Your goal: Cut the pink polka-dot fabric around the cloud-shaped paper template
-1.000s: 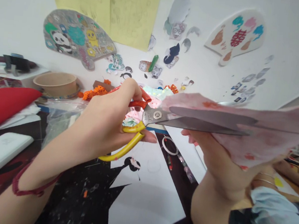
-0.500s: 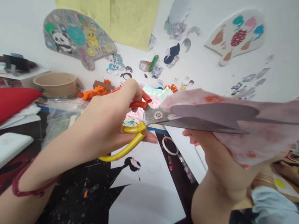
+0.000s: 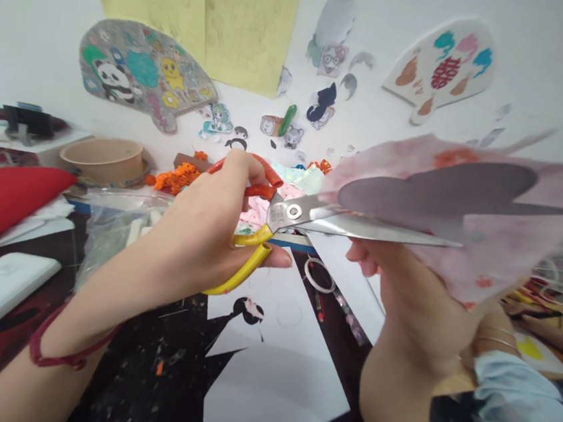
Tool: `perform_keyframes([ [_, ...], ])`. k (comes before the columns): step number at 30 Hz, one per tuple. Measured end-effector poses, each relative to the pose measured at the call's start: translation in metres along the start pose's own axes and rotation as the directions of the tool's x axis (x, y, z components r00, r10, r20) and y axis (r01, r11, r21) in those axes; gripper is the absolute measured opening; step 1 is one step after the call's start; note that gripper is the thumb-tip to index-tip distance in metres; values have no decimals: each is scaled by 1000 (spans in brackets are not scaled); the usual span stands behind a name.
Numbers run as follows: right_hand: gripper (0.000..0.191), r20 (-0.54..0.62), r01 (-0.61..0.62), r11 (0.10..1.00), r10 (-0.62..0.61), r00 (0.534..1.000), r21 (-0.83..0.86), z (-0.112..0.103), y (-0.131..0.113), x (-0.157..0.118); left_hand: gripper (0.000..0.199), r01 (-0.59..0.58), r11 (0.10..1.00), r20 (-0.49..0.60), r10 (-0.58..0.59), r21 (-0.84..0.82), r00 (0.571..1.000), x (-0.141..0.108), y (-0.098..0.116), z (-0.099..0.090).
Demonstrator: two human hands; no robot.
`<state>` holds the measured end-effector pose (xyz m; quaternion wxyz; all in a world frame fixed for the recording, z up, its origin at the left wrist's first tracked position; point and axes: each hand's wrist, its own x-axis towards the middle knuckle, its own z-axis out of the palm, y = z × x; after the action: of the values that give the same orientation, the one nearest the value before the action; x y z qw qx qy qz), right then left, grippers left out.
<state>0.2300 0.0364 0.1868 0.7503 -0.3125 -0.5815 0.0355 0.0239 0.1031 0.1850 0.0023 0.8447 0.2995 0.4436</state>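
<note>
My left hand point(image 3: 205, 220) is wrapped round a pair of scissors point(image 3: 293, 211), whose handles are red and yellow. The metal blades point right, along the lower edge of a dark grey cut-out shape point(image 3: 429, 189). That shape lies against a piece of pale pink cloth point(image 3: 492, 260) with orange flowers. Gripping the cloth from below, my right hand point(image 3: 413, 295) has its thumb and fingers just under the lower blade. Part of the right hand is hidden behind the cloth.
White sheets point(image 3: 277, 392) lie on the dark table, one bearing a black cut-out figure point(image 3: 248, 310). Nearby are a round hoop point(image 3: 319, 275), a plastic bag point(image 3: 109, 226), a beige bowl point(image 3: 102, 157) and orange yarn pieces point(image 3: 177, 178). Another person's sleeve point(image 3: 517, 410) is at right.
The cloth and grey shape have moved up and slightly right. The scissors have turned a little, their lower blade now catches the light, and the yellow handle sits slightly higher.
</note>
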Motion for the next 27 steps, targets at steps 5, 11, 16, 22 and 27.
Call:
perform_keyframes([
  [5, 22, 41, -88, 995, 86, 995, 55, 2, -3, 4, 47, 53, 989, 58, -45, -140, 997, -1, -1, 7],
  [11, 26, 34, -229, 973, 228, 973, 24, 6, -11, 0, 41, 113, 954, 120, -82, -277, 989, -1, 10, 9],
  [16, 29, 42, -260, 966, 259, 965, 14, 8, -9, -3, 44, 142, 912, 149, -91, -385, 985, -1, 13, 12],
  [22, 32, 54, -286, 957, 283, 958, 57, 8, -8, -3, 45, 135, 903, 132, -88, -407, 987, -1, 12, 13],
  [27, 27, 69, -294, 953, 289, 955, 73, 9, -8, -1, 47, 123, 907, 118, -82, -404, 990, -2, 12, 13],
])
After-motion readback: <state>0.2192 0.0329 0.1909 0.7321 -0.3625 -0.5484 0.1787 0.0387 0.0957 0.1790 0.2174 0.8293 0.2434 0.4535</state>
